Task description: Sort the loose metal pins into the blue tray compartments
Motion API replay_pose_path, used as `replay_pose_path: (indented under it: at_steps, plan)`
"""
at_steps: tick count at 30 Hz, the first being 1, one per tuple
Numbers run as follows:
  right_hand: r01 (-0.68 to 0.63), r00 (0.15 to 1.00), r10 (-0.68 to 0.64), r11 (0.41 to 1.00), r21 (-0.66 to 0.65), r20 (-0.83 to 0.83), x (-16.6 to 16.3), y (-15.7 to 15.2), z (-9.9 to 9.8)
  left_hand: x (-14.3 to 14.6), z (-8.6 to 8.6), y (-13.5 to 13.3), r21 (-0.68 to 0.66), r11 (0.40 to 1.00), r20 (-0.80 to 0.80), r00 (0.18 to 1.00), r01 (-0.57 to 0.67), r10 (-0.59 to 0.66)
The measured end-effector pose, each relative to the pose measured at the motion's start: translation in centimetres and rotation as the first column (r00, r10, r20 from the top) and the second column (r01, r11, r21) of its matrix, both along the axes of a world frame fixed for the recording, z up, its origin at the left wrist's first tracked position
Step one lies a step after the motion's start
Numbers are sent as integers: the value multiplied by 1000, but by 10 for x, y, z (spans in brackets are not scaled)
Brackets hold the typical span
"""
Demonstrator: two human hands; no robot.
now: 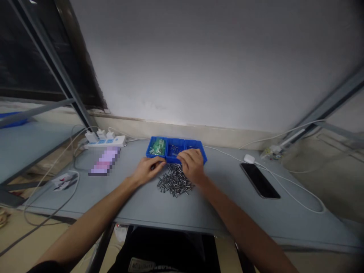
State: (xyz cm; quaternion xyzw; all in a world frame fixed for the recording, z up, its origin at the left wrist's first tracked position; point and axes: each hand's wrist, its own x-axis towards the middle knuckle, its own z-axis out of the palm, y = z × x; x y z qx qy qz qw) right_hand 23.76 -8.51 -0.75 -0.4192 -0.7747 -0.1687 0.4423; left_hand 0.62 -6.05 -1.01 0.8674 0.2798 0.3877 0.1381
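A blue plastic parts tray point(175, 149) with three compartments stands at the back of the grey table point(227, 216). Its left compartment holds green packets, and the middle one holds a few small metal pins. A loose pile of metal pins point(174, 181) lies just in front of the tray. My left hand point(148, 170) rests by the tray's front edge, fingers curled. My right hand point(192, 165) lies over the tray's front right, fingertips reaching toward the middle compartment. Whether either hand holds a small pin is hidden.
A white power strip point(105, 142) with plugged-in chargers sits left of the tray, near a pixelated pink object point(105, 162) and papers point(65, 181). To the right lie a black smartphone point(259, 181) and a white charger point(248, 158). White cables run across the table.
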Motion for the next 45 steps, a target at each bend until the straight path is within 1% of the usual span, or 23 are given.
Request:
replay_pose_path:
  at_steps: [1,3,5,7,9,11,13,14,16,19,24,27,31,33,39,43,45]
  plan:
    - [68,996,-68,998,-9,-52,1,5,5,0,0,1,2,1000,11,1000,-1,1]
    - [165,982,-171,983,-82,-76,4,16,16,-1,0,2,5,1000,3,1000,6,-6]
    - [184,979,-196,969,-164,-62,8,22,25,-1,-1,3,2,1000,-22,1000,10,-10]
    - [162,981,-183,958,-236,-69,16,20,29,-1,-2,4,-18,1000,-46,999,9,-10]
    - [119,989,-141,938,-326,-45,28,13,28,-1,-4,5,-41,999,-68,998,2,-5]
    - [57,998,-38,902,-429,54,42,2,21,-1,-5,5,-66,998,-94,996,4,-10]
    - [34,985,56,861,-507,162,57,-7,12,0,-7,5,-90,996,-119,993,14,-25]
    - [48,976,76,842,-537,205,64,-10,8,0,-8,5,-99,995,-127,991,20,-33]
    - [104,959,74,807,-582,275,76,-15,1,0,-9,5,-108,994,-135,990,25,-40]
    - [163,946,60,763,-626,319,86,-19,-1,0,-10,6,-120,993,-155,987,13,-32]
    - [231,935,49,666,-709,351,81,-25,8,0,-10,5,-132,991,-167,986,-1,-22]
    - [242,932,58,640,-729,359,73,-28,12,1,-9,4,-143,990,-170,985,11,-36]
    - [257,927,53,629,-734,370,69,-28,9,1,-9,3,-146,989,-180,983,12,-38]
    - [249,927,62,635,-732,370,70,-27,5,1,-9,3,-144,990,-179,983,13,-39]
    - [174,939,96,697,-695,331,68,-27,-2,0,-10,5,-125,992,-171,984,19,-40]
    - [167,953,56,721,-672,297,67,-27,0,0,-9,5,-108,994,-177,983,20,-39]
    - [162,959,32,752,-639,281,68,-26,2,0,-9,5,-104,994,-181,982,28,-46]
